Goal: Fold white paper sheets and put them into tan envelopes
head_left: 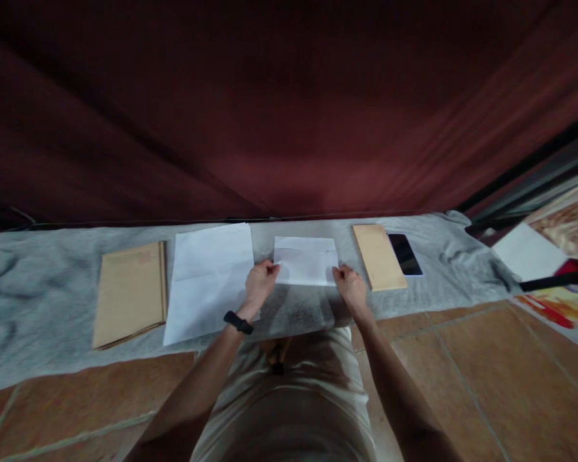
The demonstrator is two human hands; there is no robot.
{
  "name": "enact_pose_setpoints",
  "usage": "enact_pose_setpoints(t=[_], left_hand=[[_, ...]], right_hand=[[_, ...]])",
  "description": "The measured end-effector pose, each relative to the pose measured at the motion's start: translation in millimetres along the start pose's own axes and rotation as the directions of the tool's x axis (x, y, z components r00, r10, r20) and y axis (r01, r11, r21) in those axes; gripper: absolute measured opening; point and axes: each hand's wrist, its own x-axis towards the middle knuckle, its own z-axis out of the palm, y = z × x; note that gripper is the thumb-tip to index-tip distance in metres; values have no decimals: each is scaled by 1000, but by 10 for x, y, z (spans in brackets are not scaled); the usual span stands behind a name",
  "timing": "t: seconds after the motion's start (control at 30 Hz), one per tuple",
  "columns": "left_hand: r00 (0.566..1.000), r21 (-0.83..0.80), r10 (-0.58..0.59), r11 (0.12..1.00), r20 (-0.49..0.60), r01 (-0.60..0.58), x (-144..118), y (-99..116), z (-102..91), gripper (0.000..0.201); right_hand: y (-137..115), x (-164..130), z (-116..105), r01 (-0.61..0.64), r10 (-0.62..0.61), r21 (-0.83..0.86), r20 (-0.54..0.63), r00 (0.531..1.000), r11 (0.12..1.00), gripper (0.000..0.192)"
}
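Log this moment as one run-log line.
left hand: grips folded white sheet | right hand: grips same sheet | surface: grey cloth

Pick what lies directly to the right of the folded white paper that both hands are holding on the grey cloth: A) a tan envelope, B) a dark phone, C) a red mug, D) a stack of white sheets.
A: the tan envelope lies just right of the folded white paper gripped by the left hand and right hand; the dark phone sits beyond the envelope.
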Motion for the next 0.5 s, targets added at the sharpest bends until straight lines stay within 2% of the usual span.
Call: enact_pose_setpoints(t=[0.23, 0.5], left_hand=[[998, 126, -60, 990, -33, 64, 14, 127, -1, 27], [997, 156, -59, 986, -44, 65, 51, 191, -14, 28]], right_hand=[[-63, 78, 0, 9, -9, -25, -29, 1000, 1000, 38], [-119, 127, -30, -10, 6, -65, -62, 998, 998, 39]])
